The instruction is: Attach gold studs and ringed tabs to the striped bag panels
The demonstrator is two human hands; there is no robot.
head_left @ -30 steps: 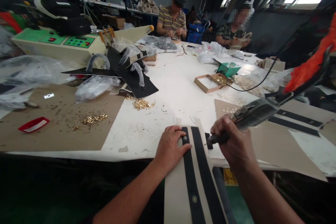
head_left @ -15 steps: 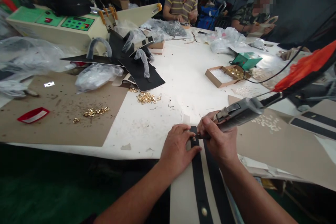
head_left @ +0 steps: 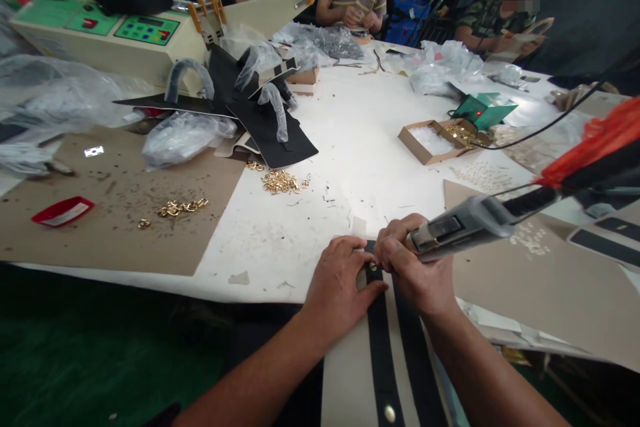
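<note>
A beige panel [head_left: 345, 387] with black straps lies at the table's front edge and runs down toward me. My left hand [head_left: 337, 280] presses on the upper end of one black strap [head_left: 383, 340], thumb and fingers around a small round metal screw [head_left: 373, 267]. Close beside it, my right hand [head_left: 423, 273] is wrapped round a grey electric screwdriver [head_left: 463, 227], tilted with its rear up to the right. The screwdriver's tip is hidden by my fingers, so I cannot tell whether it touches the screw. Lower on the strap is a gold stud [head_left: 389, 413].
Gold hardware [head_left: 281, 181] lies in a pile mid-table. Black pieces with wrapped handles [head_left: 273, 127] and a beige machine [head_left: 165, 53] stand left. Farther right are a cardboard box [head_left: 425, 147], a green box [head_left: 483, 110] and the tool's cable. Two people work across the table.
The screwdriver's tip has turned away behind my right fingers, and its body sits slightly lower and farther right. My left hand keeps its place on the strap. The whole view has shifted slightly.
</note>
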